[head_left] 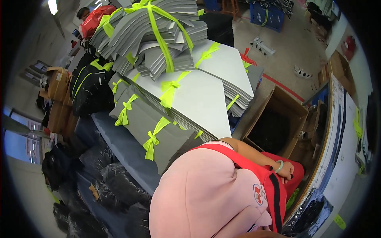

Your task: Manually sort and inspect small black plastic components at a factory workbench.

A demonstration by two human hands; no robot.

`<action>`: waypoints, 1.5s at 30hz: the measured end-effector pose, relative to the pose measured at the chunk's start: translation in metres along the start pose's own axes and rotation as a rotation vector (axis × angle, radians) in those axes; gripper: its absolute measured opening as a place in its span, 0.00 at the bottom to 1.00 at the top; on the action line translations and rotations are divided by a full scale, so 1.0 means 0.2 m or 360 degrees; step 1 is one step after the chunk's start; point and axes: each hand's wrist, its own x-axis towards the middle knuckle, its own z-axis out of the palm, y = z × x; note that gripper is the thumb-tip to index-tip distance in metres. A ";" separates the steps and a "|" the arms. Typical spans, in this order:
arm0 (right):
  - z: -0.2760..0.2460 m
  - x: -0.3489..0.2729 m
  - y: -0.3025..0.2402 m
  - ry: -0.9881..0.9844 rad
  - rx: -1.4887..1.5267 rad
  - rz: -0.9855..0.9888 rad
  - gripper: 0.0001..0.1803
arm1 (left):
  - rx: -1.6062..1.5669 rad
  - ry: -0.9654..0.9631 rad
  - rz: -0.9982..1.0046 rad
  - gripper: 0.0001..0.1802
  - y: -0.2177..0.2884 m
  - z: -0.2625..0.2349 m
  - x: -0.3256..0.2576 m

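My left hand [285, 171], with a pale green bangle at the wrist, lies low at the right by the red apron [270, 186]. Its fingers are curled in, with a dark bit at their tips; whether they grip anything is hidden. The bare forearm reaches across beside an open cardboard box [297, 113] with black contents. My pink sleeve and apron strap fill the lower middle. My right hand is out of view. Beyond my arm lie stacked grey and white sheets [198, 95], tied in bundles with neon yellow strips.
A thicker grey bundle [158, 35] rests on top at the back. Black plastic bags [115, 178] crowd the lower left beside a blue-grey padded surface [123, 146]. A white board-edged table [333, 150] stands at the right. A person [83, 15] is partly visible behind a red bag.
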 end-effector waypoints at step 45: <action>0.30 -0.47 -1.86 -0.1514 0.2875 0.0571 0.13 | 0.1116 -0.0002 0.0647 0.08 0.38 0.02 -0.07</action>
